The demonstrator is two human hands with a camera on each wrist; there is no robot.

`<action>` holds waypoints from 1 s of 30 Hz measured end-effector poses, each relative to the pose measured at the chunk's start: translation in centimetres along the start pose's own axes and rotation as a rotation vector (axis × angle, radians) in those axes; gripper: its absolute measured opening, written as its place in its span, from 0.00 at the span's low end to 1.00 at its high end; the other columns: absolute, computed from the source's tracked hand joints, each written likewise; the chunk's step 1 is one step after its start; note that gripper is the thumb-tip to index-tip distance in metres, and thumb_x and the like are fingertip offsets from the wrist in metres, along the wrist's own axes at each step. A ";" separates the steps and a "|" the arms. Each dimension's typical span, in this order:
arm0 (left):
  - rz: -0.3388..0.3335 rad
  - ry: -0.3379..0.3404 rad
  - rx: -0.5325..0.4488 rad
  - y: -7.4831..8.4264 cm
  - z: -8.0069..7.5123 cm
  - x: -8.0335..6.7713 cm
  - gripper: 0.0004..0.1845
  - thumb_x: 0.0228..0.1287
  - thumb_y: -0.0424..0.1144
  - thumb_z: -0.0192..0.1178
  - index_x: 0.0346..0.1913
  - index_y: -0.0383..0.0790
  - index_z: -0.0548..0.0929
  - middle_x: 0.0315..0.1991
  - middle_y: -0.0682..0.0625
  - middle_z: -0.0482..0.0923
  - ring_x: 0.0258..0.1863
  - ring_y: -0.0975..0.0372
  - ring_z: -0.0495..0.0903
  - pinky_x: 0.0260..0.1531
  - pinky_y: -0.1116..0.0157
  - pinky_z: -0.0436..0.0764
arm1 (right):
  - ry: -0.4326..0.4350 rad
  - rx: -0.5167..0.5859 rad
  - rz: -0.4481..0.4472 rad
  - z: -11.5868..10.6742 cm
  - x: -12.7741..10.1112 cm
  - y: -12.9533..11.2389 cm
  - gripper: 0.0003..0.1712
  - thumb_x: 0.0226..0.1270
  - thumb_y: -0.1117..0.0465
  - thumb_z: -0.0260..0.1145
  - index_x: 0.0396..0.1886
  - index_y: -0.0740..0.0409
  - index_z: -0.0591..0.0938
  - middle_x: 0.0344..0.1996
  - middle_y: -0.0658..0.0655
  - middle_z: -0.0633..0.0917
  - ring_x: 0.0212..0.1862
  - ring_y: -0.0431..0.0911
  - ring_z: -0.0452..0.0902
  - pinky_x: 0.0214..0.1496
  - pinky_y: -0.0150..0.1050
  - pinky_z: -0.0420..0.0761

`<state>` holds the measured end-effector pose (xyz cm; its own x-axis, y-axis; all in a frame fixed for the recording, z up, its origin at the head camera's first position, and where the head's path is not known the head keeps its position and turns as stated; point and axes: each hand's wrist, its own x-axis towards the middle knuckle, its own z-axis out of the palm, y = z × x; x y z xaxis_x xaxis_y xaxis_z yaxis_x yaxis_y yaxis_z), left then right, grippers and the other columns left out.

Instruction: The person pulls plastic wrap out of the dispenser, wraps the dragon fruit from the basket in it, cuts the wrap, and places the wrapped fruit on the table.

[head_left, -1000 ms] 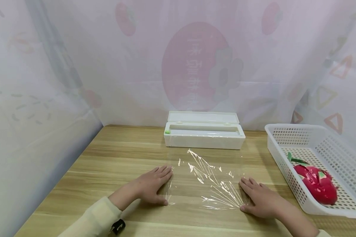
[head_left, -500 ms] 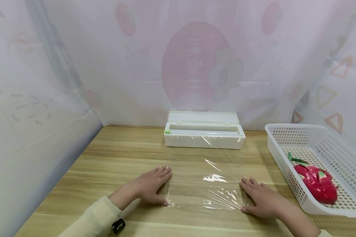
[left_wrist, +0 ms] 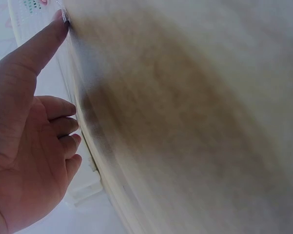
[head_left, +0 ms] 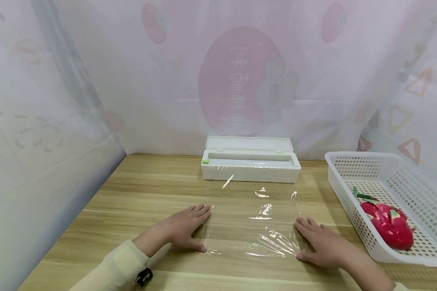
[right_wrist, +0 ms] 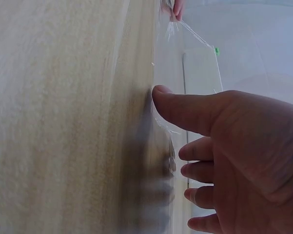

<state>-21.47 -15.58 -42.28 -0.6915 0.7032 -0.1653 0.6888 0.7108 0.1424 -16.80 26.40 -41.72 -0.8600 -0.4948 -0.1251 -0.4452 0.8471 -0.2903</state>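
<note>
In the left wrist view the counter is a soft brown blur with no grain to read, and the left hand is cut off by the left and bottom edges. The right hand likewise runs off the right wrist picture's right and bottom edges. In the head view the white basket is cropped at the right edge, and the cling film is so clear that its far edge cannot be traced.

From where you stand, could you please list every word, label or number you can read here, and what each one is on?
Large red circle on the translucent curtain: a few pale characters, seen mirrored through the fabric and too blurred to read.
Cling film dispenser box: a small green tab, no readable text.
White basket, cling film sheet: none.
</note>
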 end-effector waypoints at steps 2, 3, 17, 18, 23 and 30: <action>0.004 0.004 0.006 0.0 -0.1 0.0 0.56 0.55 0.69 0.61 0.73 0.31 0.58 0.74 0.38 0.51 0.74 0.48 0.49 0.71 0.53 0.52 | 0.008 -0.003 -0.001 -0.1 -0.1 0.0 0.52 0.57 0.36 0.68 0.70 0.66 0.66 0.70 0.68 0.64 0.69 0.69 0.55 0.64 0.68 0.57; 0.006 0.006 0.010 0.0 -0.1 0.1 0.56 0.55 0.69 0.61 0.73 0.30 0.58 0.74 0.38 0.51 0.74 0.48 0.49 0.71 0.53 0.52 | 0.010 -0.003 0.000 -0.1 -0.1 0.0 0.52 0.57 0.35 0.68 0.70 0.66 0.66 0.70 0.68 0.64 0.69 0.69 0.55 0.64 0.68 0.57; -0.001 -0.005 0.009 0.0 0.0 0.2 0.55 0.55 0.69 0.61 0.73 0.29 0.58 0.74 0.37 0.52 0.74 0.49 0.50 0.70 0.53 0.52 | 0.083 -0.032 0.012 -1.8 -1.1 -0.3 0.51 0.58 0.39 0.69 0.71 0.66 0.64 0.70 0.68 0.63 0.69 0.69 0.56 0.64 0.68 0.58; -0.002 -0.005 0.010 -0.1 0.1 0.2 0.55 0.55 0.69 0.61 0.73 0.29 0.58 0.74 0.38 0.52 0.74 0.49 0.50 0.70 0.53 0.52 | 0.100 -0.041 0.007 -2.0 -1.3 -0.4 0.50 0.58 0.39 0.69 0.71 0.66 0.65 0.70 0.68 0.63 0.68 0.69 0.57 0.64 0.68 0.59; -0.008 -0.009 0.010 -0.1 0.1 0.3 0.55 0.55 0.69 0.61 0.73 0.29 0.58 0.74 0.38 0.52 0.74 0.49 0.50 0.70 0.54 0.52 | 0.191 -0.074 0.013 -3.3 -1.8 -0.4 0.48 0.60 0.41 0.69 0.71 0.65 0.66 0.69 0.69 0.65 0.67 0.69 0.60 0.62 0.67 0.63; -0.015 -0.019 0.001 -0.1 -0.1 0.3 0.55 0.55 0.69 0.61 0.73 0.30 0.58 0.75 0.38 0.51 0.74 0.49 0.49 0.70 0.53 0.52 | 0.294 -0.071 0.007 -5.6 -2.6 -0.2 0.45 0.62 0.40 0.67 0.69 0.65 0.68 0.67 0.70 0.67 0.65 0.68 0.63 0.60 0.66 0.66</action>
<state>-21.75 -15.39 -42.29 -0.6972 0.6924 -0.1858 0.6788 0.7210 0.1393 -15.85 28.66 -36.03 -0.8938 -0.4203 0.1562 -0.4464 0.8669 -0.2219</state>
